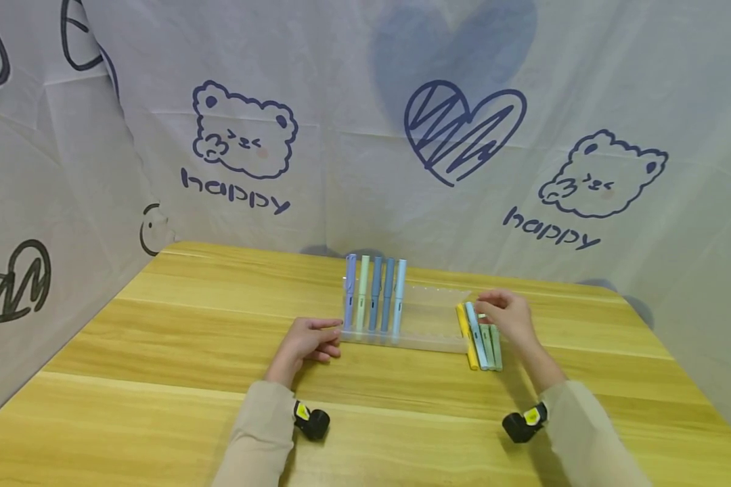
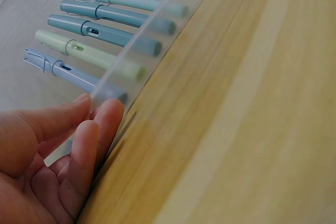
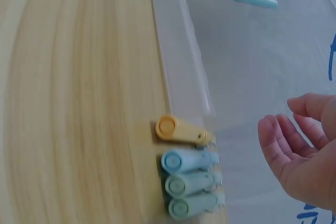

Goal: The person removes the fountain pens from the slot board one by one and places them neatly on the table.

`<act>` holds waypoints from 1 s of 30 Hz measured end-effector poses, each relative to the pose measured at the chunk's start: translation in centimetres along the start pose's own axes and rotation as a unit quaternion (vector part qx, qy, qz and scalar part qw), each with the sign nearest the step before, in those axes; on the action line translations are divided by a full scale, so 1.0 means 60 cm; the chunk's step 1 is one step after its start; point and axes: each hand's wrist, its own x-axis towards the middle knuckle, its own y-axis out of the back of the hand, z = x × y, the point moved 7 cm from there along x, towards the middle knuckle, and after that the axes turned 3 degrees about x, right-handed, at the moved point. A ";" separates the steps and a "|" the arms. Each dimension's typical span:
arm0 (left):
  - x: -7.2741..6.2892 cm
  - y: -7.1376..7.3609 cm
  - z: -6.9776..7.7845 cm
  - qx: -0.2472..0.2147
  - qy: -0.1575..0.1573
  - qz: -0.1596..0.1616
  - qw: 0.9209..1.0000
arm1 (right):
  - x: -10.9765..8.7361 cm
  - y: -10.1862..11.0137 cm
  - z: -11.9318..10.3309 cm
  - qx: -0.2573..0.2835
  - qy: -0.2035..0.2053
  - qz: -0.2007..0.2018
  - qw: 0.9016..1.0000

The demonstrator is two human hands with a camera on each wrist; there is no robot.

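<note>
A clear plastic pen stand (image 1: 435,318) holds several upright pens at its left end: a lavender pen (image 1: 350,291), a pale green pen (image 1: 363,292), two dark blue pens (image 2: 105,34) and a light blue pen (image 1: 399,297). My left hand (image 1: 309,343) pinches the stand's left front corner between thumb and fingers. Beside the stand's right end lie a yellow pen (image 1: 466,336), a light blue pen (image 3: 189,160) and two green pens (image 3: 194,183). Over their far ends hovers my right hand (image 1: 508,316), its fingers loosely bent, nothing visible between thumb and fingertips (image 3: 269,124).
The wooden table (image 1: 396,419) extends around the stand on all sides. Behind it hangs a pale cloth (image 1: 353,135) with bear and heart drawings. Each wrist carries a small black camera (image 1: 314,425).
</note>
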 end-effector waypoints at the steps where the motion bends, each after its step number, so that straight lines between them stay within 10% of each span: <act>1: 0.000 0.000 0.000 0.000 0.000 0.000 1.000 | -0.002 -0.005 -0.005 0.004 0.003 -0.002 1.000; 15: 0.003 0.003 -0.002 0.010 0.002 0.011 1.000 | -0.078 -0.108 -0.154 0.056 0.003 -0.064 0.996; 30: 0.003 0.002 -0.002 0.000 -0.001 0.005 1.000 | -0.084 -0.193 -0.169 0.052 -0.009 -0.083 0.995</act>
